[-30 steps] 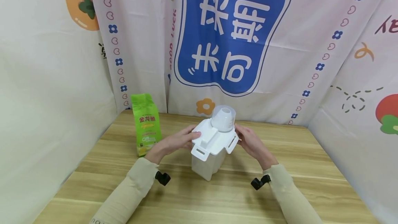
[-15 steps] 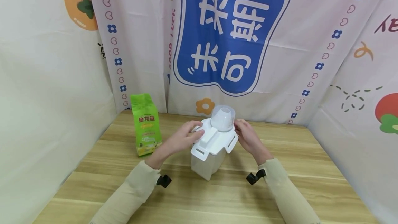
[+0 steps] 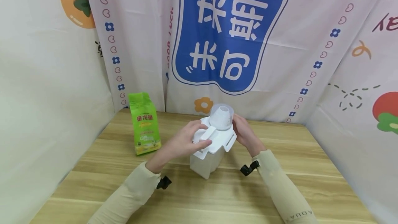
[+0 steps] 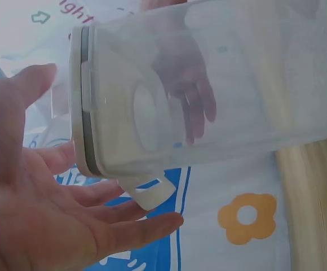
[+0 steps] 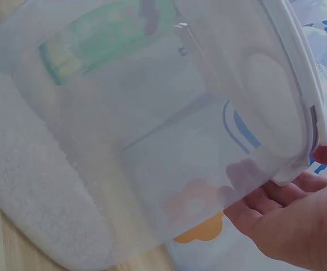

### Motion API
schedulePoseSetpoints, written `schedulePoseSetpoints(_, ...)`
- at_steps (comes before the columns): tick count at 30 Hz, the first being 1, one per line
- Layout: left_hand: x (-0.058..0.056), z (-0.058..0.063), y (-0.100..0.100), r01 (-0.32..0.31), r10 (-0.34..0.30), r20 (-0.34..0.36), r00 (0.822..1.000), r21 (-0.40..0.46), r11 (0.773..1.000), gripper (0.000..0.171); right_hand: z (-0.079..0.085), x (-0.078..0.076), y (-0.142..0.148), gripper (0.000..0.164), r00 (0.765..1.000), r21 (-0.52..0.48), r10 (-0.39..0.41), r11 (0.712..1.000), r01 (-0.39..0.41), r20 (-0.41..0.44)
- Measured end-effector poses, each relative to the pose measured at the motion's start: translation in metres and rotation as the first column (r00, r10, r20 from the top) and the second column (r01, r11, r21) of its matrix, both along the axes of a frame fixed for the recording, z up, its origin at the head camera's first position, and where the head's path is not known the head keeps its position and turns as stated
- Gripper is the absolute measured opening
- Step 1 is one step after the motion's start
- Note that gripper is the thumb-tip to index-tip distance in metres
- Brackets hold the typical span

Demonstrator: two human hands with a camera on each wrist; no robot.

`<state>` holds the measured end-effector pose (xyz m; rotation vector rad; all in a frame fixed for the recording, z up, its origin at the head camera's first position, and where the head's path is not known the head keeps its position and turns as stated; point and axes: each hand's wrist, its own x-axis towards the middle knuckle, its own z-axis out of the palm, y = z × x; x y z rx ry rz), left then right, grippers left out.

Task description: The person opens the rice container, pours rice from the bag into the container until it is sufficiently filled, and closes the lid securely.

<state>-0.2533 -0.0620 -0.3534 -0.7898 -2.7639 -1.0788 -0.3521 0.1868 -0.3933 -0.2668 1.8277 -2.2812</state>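
Observation:
A translucent rice container stands upright mid-table, with white rice in its lower part. On its white lid sits a clear measuring cup. My left hand spreads over the lid's left side, thumb across the top. In the left wrist view, its fingers extend beside an outstanding lid clip. My right hand holds the lid's far right edge; the right wrist view shows its thumb at the rim and fingers curled by another clip. The front and right clips stick outward.
A green, sealed bag stands upright on the wooden table, left of the container. A printed curtain hangs behind the table's back edge, and white fabric walls flank both sides.
My left hand has moved from the container's left side up over the lid, its thumb now across the top. My right hand has shifted slightly further behind the lid. The container stays in place.

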Motion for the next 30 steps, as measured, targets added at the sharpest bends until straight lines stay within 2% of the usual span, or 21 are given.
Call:
schedulePoseSetpoints(6,0.004,0.002,0.004,-0.004,0.002,-0.089,0.996,-0.026,1.0,0.046,0.004,0.0,0.002,0.026,1.0,0.02,-0.016,1.0,0.016,0.0)
schedulePoseSetpoints(12,0.005,0.004,0.004,-0.004,0.003,-0.123,0.992,-0.011,1.0,0.04,0.005,0.001,0.004,0.024,1.0,0.013,-0.018,1.0,0.018,-0.01)
schedulePoseSetpoints(19,-0.002,0.001,-0.003,0.043,-0.036,-0.181,0.983,0.035,0.998,0.038,0.007,0.004,0.008,0.027,1.0,-0.019,-0.015,1.0,0.015,-0.006)
schedulePoseSetpoints(26,-0.008,-0.001,-0.008,0.08,-0.071,-0.169,0.983,0.044,0.996,0.038,0.01,0.012,0.012,0.025,1.0,-0.007,-0.01,1.0,0.01,-0.006)
schedulePoseSetpoints(30,-0.015,-0.004,-0.014,0.094,-0.08,-0.192,0.978,0.068,0.993,0.036,0.013,0.018,0.015,0.022,1.0,0.008,-0.017,1.0,0.017,-0.003)
